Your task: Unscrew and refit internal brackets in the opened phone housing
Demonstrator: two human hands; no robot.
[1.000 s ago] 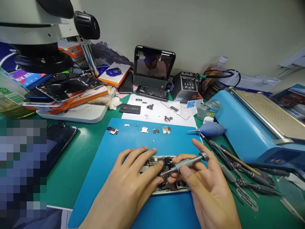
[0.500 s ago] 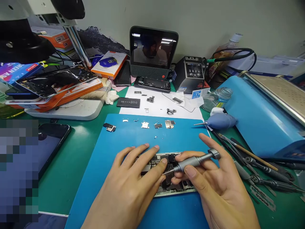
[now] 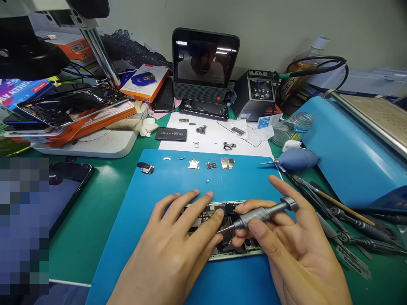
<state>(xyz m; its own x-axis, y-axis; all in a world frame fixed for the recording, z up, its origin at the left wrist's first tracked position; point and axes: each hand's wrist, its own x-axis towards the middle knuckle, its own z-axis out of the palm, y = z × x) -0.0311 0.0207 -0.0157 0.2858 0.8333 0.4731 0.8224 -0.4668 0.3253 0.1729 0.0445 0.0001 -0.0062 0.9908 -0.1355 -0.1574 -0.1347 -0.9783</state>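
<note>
An opened phone lies on the blue mat, its inner parts exposed. My right hand grips a grey screwdriver between thumb and fingers, index finger raised near its end cap. The screwdriver's thin shaft slants down left into the phone; its tip is by my left fingertips, and I cannot tell whether it touches a screw. My left hand lies across the phone's left part, fingers stretched and apart. Beyond the phone sit small metal parts, among them a silver plate, a shield piece and a dark module.
A battery and small parts lie around white paper. At right are a blue air blower, a glass jar, tweezers and blades. A display stands behind; a phone lies left.
The view has shifted slightly. Both hands keep nearly the same pose, with the screwdriver still in my right hand and its tip in about the same place.
</note>
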